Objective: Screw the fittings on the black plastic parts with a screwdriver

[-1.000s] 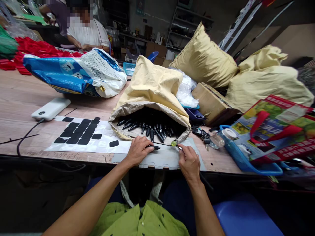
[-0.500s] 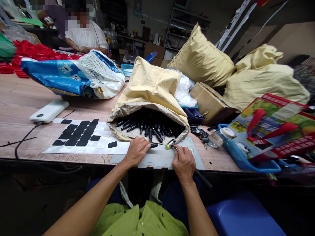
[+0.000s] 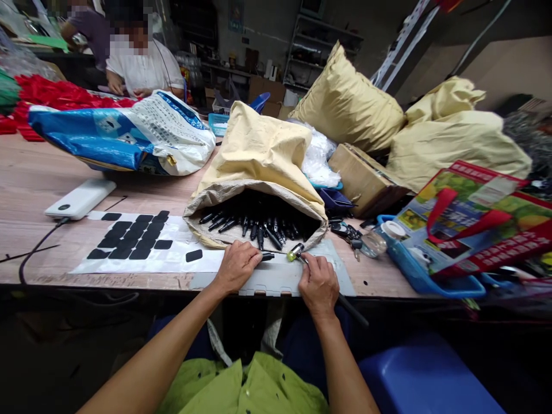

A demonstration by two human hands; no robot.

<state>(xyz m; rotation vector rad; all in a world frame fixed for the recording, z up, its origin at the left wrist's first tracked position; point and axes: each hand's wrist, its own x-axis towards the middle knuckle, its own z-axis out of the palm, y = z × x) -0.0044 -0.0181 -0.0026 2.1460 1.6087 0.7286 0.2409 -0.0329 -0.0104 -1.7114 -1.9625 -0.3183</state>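
My left hand is closed on a black pen-like piece, whose tip points right past the fingers, over the grey board. A small hammer with a metal head and yellow-green face is in my right hand. Its dark handle runs out below the fist toward the lower right, and its head is just right of the black piece, apart from it. Directly behind both hands lies a cream cloth sack, mouth toward me, with many similar black pieces inside.
Left of the sack, black rounded patches lie on white sheet, beside a white power bank. Behind is a blue-white bag. At right are keys and a blue tray holding a shopping bag. A person sits across.
The view has shifted slightly, moving the table's contents a little left. Both hands keep their grips, nearly in place. The hands of the person across have moved apart.
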